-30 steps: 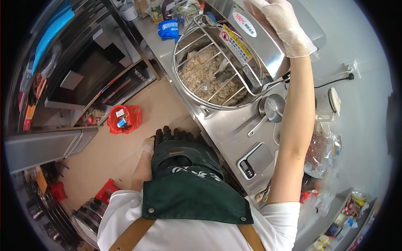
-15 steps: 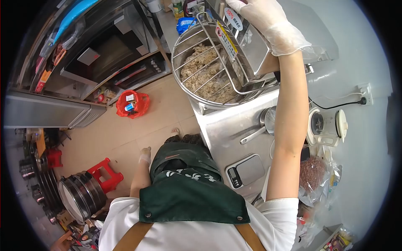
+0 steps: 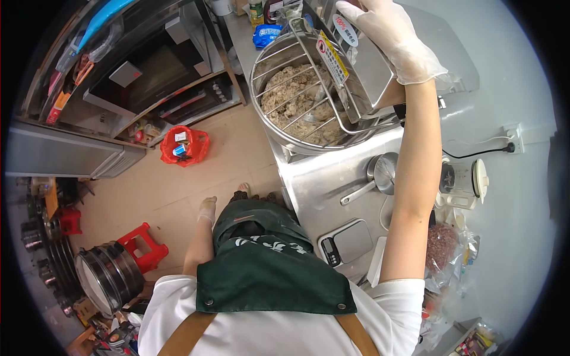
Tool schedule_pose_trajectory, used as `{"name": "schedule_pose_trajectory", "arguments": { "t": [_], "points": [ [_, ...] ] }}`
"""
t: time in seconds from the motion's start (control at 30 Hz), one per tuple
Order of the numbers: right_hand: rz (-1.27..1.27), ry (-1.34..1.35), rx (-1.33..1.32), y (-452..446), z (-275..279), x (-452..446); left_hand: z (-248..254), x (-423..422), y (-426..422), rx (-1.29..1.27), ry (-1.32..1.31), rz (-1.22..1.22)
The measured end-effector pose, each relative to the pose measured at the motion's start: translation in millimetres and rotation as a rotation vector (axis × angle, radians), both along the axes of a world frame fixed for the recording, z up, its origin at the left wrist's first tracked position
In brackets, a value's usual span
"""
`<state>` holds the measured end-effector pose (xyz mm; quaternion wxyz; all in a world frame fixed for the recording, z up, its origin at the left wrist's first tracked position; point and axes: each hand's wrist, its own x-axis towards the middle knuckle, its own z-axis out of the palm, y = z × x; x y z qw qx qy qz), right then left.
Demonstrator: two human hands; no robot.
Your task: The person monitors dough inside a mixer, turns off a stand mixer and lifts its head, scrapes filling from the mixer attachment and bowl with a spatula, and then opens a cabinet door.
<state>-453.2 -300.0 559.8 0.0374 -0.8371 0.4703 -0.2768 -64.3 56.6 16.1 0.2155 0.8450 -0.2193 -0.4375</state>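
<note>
My right hand (image 3: 389,35), in a clear glove, rests on the metal head of a stand mixer (image 3: 371,77). Its thumb is stretched out; the other fingers are partly cut off by the top edge of the view. Below the head sits a steel mixing bowl (image 3: 259,113) under a wire guard (image 3: 341,121). Rough, speckled, wet-looking dough (image 3: 291,92) lies inside, around a partly hidden metal mixing tool (image 3: 320,94). My left hand (image 3: 206,209), also gloved, hangs low at my side with nothing visible in it; its fingers look loose and small in view.
On the steel counter are a saucepan (image 3: 383,172), a kitchen scale (image 3: 347,242) and a blender jug (image 3: 460,178). A bag of reddish-brown granules (image 3: 440,246) lies by the wall. The floor holds a red-lined bin (image 3: 184,145), a red stool (image 3: 145,246) and stacked steamers (image 3: 110,276).
The dough's shape in the bowl has shifted and more of the mixing tool shows. The view has moved slightly; my right hand stays on the mixer head, and the left still hangs down.
</note>
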Motion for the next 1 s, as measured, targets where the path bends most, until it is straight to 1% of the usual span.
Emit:
{"name": "schedule_pose_trajectory", "arguments": {
  "t": [0.07, 0.17, 0.3, 0.37, 0.4, 0.47, 0.53, 0.57, 0.67, 0.87, 1.0],
  "points": [
    [-0.008, -0.011, 0.028, 1.5, 2.2, 1.3, -10.8, 0.8, -1.5, 0.113, 0.072, -0.015],
    [-0.007, -0.023, -0.01, -0.2, -0.7, 0.7, -19.9, 4.1, -1.6, 0.227, 0.014, -0.099],
    [0.015, -0.04, -0.066, 3.4, -1.6, 1.7, -41.2, 15.2, 6.6, 0.219, 0.013, -0.145],
    [-0.025, -0.102, 0.043, 12.7, 5.7, 7.1, -43.1, 17.0, 7.6, 0.22, 0.002, -0.208],
    [-0.045, -0.134, 0.099, 16.1, 8.4, 10.2, -42.0, 13.4, 9.7, 0.174, -0.023, -0.153],
    [-0.025, -0.104, 0.047, 10.9, 3.1, 8.5, -40.9, 4.1, 11.7, 0.081, -0.073, -0.043],
    [-0.008, -0.092, 0.018, 6.7, -0.4, 7.0, -45.2, 5.3, 11.4, 0.093, -0.056, -0.031],
    [-0.002, -0.093, 0.015, 5.7, -1.2, 6.5, -47.2, 6.1, 10.7, 0.099, -0.048, -0.027],
    [-0.004, -0.109, 0.031, 7.0, 0.2, 7.6, -54.2, 11.5, 10.7, 0.079, -0.063, -0.112],
    [-0.007, -0.099, 0.035, 7.3, 1.2, 7.1, -73.5, 20.2, 13.5, 0.062, -0.057, -0.127],
    [-0.015, -0.117, 0.059, 10.8, 3.1, 9.3, -70.2, 17.5, 13.4, 0.063, -0.058, -0.112]
  ]
}}
